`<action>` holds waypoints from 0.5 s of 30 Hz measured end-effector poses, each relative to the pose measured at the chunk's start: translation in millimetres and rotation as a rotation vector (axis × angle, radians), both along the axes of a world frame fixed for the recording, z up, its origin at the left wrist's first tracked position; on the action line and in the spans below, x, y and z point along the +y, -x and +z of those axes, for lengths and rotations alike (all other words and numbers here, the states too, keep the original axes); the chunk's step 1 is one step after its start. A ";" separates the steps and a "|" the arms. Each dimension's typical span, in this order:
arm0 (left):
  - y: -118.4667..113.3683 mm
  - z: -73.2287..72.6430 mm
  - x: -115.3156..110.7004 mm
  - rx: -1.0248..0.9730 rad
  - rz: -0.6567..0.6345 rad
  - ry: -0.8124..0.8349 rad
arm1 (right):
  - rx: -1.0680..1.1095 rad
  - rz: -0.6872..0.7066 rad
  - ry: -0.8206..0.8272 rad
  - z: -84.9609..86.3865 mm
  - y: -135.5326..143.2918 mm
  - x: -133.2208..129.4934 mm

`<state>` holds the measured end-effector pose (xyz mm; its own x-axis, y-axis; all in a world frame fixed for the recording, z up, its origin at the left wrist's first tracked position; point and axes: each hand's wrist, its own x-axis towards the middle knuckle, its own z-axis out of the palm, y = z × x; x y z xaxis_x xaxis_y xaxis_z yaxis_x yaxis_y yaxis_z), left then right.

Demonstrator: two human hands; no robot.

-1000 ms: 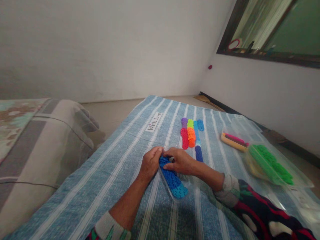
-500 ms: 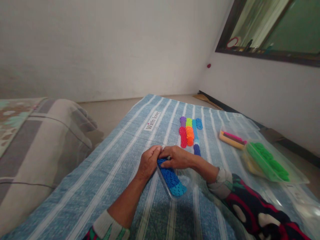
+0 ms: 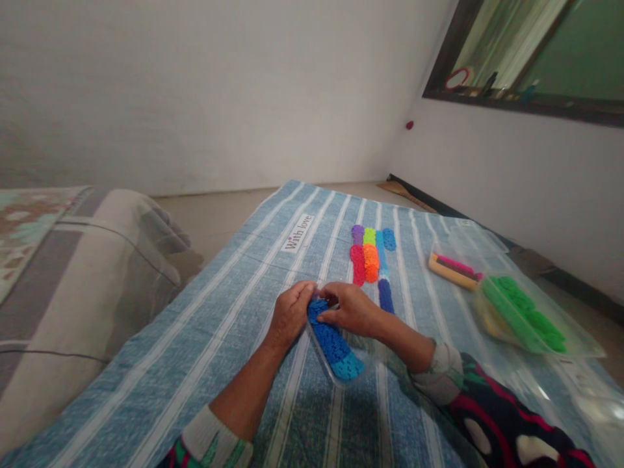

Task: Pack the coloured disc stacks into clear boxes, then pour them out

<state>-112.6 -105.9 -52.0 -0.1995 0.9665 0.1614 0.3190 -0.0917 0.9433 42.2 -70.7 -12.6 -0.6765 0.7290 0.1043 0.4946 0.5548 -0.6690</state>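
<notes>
A clear plastic box (image 3: 336, 382) stands on the striped cloth, filled with dark blue pieces (image 3: 330, 342) and lighter blue ones (image 3: 348, 367) at its near end. My left hand (image 3: 291, 313) is closed on the box's far left edge. Over the far end of the box, my right hand (image 3: 349, 309) has its thumb and fingers bent towards the blue pieces; whether anything is between its fingertips is too small to tell. Beyond my hands lie rows of small pieces: purple (image 3: 357, 234), red (image 3: 357, 265), lime green (image 3: 369, 236), orange (image 3: 371, 262) and several blues (image 3: 385, 296).
A clear box of green pieces (image 3: 526, 313) stands at the right, beside a box with tan, brown and pink pieces (image 3: 455, 271). A clear lid or tray (image 3: 475, 239) lies behind them. The striped cloth (image 3: 195, 344) bears a "With love" label (image 3: 298, 233). Grey bedding (image 3: 112, 260) is at left.
My right hand has shifted slightly right and its fingers have drawn back, so more of the blue pieces at the box's far end show. My left hand stays at the box's edge.
</notes>
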 end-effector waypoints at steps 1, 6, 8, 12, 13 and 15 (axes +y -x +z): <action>0.2 0.1 0.0 0.007 0.004 -0.003 | 0.003 0.016 0.016 1.0 0.6 -0.1; -0.1 1.4 0.0 0.031 0.015 0.005 | 0.032 0.024 0.062 2.8 3.7 -1.6; -0.2 1.5 0.3 0.029 0.013 0.010 | 0.027 0.026 0.064 1.5 3.7 -0.4; 2.2 0.5 0.3 0.038 -0.005 0.006 | 0.009 0.011 0.041 -2.1 3.0 3.8; 3.2 0.6 -0.1 0.043 -0.015 0.008 | 0.003 0.006 0.032 -2.6 3.1 4.6; 5.4 1.6 -1.3 0.045 -0.044 0.011 | -0.011 -0.014 0.024 -2.5 3.5 5.5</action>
<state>-118.0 -107.2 -50.5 -0.1496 0.9759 0.1586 0.3569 -0.0962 0.9292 38.7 -65.2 -15.1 -0.6672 0.7406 0.0794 0.5093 0.5315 -0.6768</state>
